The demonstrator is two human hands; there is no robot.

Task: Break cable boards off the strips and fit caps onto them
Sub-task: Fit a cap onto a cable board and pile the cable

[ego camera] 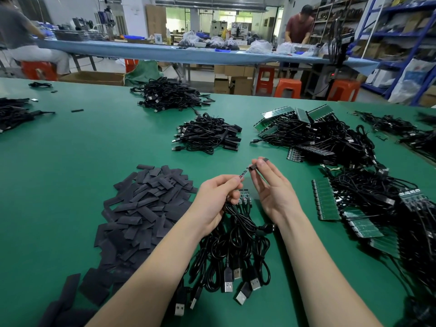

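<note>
While my left hand (218,197) pinches 1 small cable board (244,173) by its near end, the board's long axis runs up and to the right, straight toward my right hand (271,185). That hand pinches a black cap (253,166) between thumb and fingertips, and the cap sits right at the board's far tip, touching or just starting onto it; I cannot tell which. Both grips are clamped, left on the board, right on the cap, with the right hand's other fingers held loosely straight. As I judge it, the coming move is a slide of the cap down along the board's length toward my left fingers, so the 2 pieces must stay in line. Below my hands hangs a bundle of black cables (236,246) with more boards (245,199) attached. Loose caps (144,208) lie heaped on the green surface (70,161) to my left, and uncut strips (326,199) lie to my right.
</note>
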